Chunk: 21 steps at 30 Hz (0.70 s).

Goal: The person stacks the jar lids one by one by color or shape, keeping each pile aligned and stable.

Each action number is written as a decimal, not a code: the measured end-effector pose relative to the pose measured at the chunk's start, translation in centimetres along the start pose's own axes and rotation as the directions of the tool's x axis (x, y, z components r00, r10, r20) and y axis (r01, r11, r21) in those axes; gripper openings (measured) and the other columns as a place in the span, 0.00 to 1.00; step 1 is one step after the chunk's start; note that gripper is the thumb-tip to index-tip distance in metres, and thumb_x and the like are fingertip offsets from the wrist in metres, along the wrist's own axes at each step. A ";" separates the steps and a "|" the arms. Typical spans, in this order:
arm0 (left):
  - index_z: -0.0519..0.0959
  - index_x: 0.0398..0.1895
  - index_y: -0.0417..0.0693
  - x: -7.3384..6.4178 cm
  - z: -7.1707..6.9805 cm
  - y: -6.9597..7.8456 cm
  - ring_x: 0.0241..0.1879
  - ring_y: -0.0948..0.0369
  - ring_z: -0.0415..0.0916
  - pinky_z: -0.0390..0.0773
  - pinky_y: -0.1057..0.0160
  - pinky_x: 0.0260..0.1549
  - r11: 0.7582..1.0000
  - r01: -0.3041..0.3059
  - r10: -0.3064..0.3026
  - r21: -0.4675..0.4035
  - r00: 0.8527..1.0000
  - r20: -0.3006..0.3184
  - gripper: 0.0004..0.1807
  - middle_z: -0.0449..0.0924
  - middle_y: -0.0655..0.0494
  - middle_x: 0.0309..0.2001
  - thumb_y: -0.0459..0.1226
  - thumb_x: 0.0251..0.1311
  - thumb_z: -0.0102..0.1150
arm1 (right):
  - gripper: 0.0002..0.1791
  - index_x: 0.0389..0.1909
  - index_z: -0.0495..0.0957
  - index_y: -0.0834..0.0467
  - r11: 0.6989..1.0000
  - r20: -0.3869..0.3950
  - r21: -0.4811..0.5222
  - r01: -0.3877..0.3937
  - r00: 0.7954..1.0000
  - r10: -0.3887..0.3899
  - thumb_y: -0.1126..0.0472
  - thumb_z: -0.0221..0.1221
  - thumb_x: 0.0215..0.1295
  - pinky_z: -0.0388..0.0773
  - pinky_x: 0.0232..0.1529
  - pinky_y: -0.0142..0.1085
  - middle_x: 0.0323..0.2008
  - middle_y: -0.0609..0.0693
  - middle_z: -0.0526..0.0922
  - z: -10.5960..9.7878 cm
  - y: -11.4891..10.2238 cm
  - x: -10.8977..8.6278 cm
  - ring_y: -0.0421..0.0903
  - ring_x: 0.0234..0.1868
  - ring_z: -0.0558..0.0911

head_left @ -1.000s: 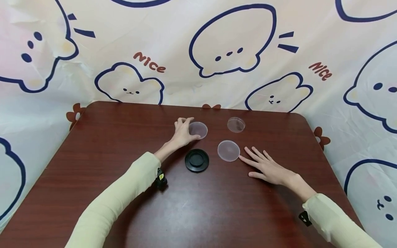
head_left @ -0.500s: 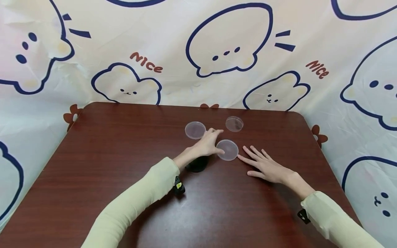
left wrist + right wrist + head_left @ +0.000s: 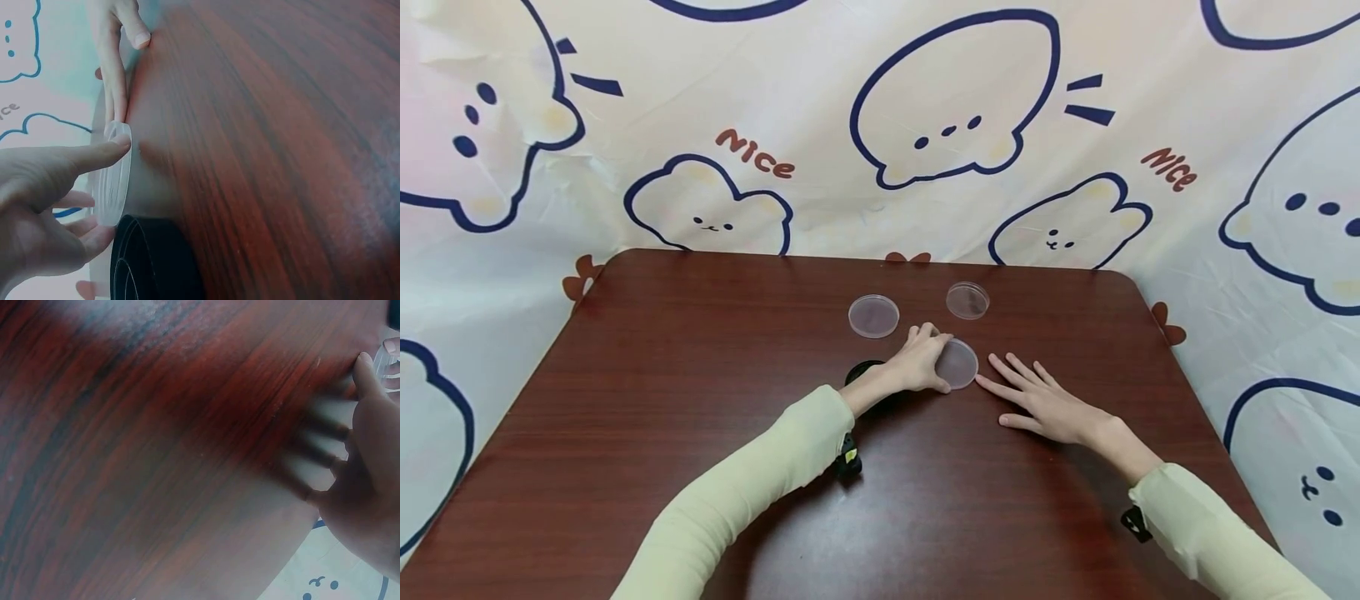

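Note:
My left hand (image 3: 917, 363) holds a clear, shallow petri dish (image 3: 959, 364) by its rim. Thumb and fingers lie on opposite sides of that dish in the left wrist view, where it shows as stacked clear rims (image 3: 114, 187). Flat on the table with fingers spread, my right hand (image 3: 1047, 406) has its index fingertip right at the dish's right edge. A black round base with raised rings (image 3: 159, 262) lies below the left wrist; in the head view the forearm covers most of it.
Two more clear petri dishes lie farther back: one dish (image 3: 873, 317) to the left, a smaller-looking dish (image 3: 967, 301) to the right. All rest on a dark red-brown wooden table (image 3: 700, 358). A patterned cloth (image 3: 820, 108) hangs behind the table.
My left hand has let go of the back left dish, moved right and toward me over the black base, and taken hold of the middle dish. The right hand stays in place.

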<state>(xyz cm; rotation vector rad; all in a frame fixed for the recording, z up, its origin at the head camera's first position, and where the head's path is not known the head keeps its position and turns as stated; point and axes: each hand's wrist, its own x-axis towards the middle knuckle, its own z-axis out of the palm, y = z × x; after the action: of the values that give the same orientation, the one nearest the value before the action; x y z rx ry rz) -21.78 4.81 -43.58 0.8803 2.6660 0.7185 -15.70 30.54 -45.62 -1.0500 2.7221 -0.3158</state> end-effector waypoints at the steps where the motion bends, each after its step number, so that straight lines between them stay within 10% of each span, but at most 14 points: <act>1: 0.66 0.67 0.37 0.0 0.0 -0.1 0.58 0.45 0.59 0.65 0.55 0.56 1.000 0.001 -0.001 -0.005 1.000 -0.001 0.45 0.63 0.40 0.61 0.42 0.46 0.77 | 0.34 0.75 0.56 0.47 1.000 0.001 -0.001 0.000 1.000 0.000 0.46 0.53 0.71 0.44 0.62 0.67 0.75 0.59 0.45 0.0 0.0 0.0 0.64 0.73 0.43; 21: 0.69 0.64 0.36 -1.8 -4.0 -5.7 0.58 0.43 0.59 0.66 0.48 0.54 0.979 0.119 -0.155 -0.165 0.961 -0.231 0.44 0.66 0.37 0.59 0.46 0.45 0.77 | 0.34 0.75 0.56 0.47 1.000 -0.007 0.001 0.002 1.000 -0.002 0.46 0.54 0.71 0.43 0.62 0.67 0.75 0.58 0.45 0.2 0.0 -0.1 0.63 0.73 0.42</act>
<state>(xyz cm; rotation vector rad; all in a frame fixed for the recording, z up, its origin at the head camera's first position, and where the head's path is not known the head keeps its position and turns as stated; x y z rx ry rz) -24.64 -1.83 -43.03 0.5949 2.8015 1.0353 -15.52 30.58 -45.80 -1.0526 2.7268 -0.3213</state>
